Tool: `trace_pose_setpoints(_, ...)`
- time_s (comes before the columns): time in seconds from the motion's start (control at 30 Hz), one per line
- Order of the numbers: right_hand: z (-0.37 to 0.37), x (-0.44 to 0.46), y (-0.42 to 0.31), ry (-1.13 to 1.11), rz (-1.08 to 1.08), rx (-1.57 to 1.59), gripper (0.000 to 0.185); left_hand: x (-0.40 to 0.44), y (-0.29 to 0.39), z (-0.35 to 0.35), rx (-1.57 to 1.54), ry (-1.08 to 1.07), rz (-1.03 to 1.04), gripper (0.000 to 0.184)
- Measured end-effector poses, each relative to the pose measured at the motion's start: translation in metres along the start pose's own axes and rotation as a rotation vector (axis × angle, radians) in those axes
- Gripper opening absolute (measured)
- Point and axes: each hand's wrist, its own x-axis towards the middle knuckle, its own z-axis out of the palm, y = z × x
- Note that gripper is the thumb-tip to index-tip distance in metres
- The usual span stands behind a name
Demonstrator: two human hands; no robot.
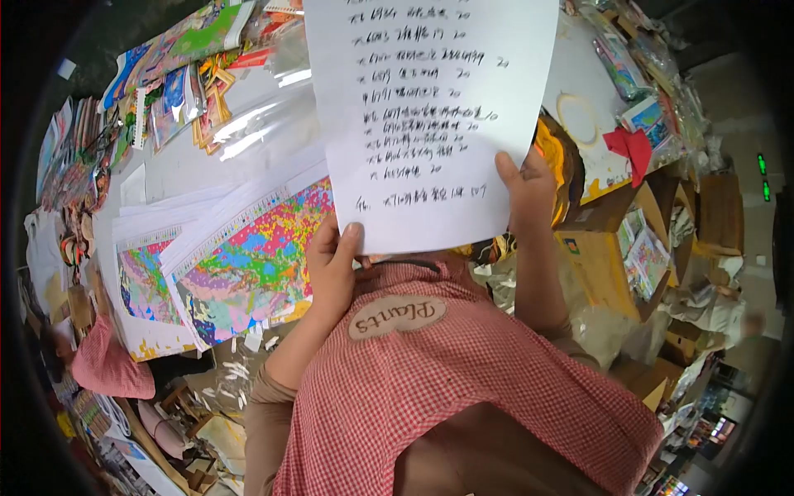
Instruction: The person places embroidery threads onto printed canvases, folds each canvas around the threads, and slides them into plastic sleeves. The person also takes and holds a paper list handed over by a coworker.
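Observation:
A white sheet with rows of handwritten black characters and numbers (430, 99) is held up above the table. My left hand (332, 260) pinches its lower left corner, thumb on the front. On the right edge, my right hand (529, 186) grips the paper with the thumb in front and the fingers partly hidden behind it. Below and left of the sheet, printed multicoloured pattern charts (248, 264) lie overlapping on the table, close to my left hand. Another coloured chart (149, 281) rests farther left.
The white table (265, 107) carries clear plastic wrap and colourful packets (178, 99). A red cloth (630, 153) lies at the right edge. Open cardboard boxes (608, 256) stand on the right. At far left is another person's checked sleeve (112, 360). Scraps litter the floor.

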Motion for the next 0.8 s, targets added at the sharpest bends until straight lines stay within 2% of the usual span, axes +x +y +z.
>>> trace_pose_setpoints(0.03,0.001,0.0,-0.004,0.038,0.083,-0.059,0.03,0.001,0.002,0.002,-0.008,-0.006,0.02,0.025)
trace_pose_setpoints(0.13,-0.002,0.001,-0.002,-0.009,0.042,-0.066,0.031,-0.001,0.005,0.006,-0.031,0.048,0.047,0.027)
trace_pose_setpoints(0.2,-0.006,0.003,0.003,-0.056,-0.017,-0.018,0.032,0.001,0.002,0.002,-0.046,0.007,0.0,0.037)
trace_pose_setpoints(0.43,0.001,-0.006,0.005,-0.158,-0.039,0.021,0.032,0.002,0.004,-0.003,-0.044,0.051,0.049,0.022)
trace_pose_setpoints(0.57,-0.001,-0.004,0.001,-0.142,-0.041,0.009,0.029,0.0,-0.002,0.001,-0.051,0.059,0.081,0.021)
trace_pose_setpoints(0.63,-0.003,-0.004,0.002,-0.122,-0.041,0.037,0.021,-0.003,-0.002,0.002,-0.075,0.095,0.097,0.021)
trace_pose_setpoints(0.73,-0.008,-0.005,0.003,-0.085,-0.1,0.004,0.022,-0.005,-0.007,-0.002,-0.047,0.102,0.107,0.021)
trace_pose_setpoints(0.8,-0.015,-0.003,0.007,-0.077,-0.064,0.054,0.024,-0.007,-0.01,0.0,-0.073,0.116,0.096,0.022)
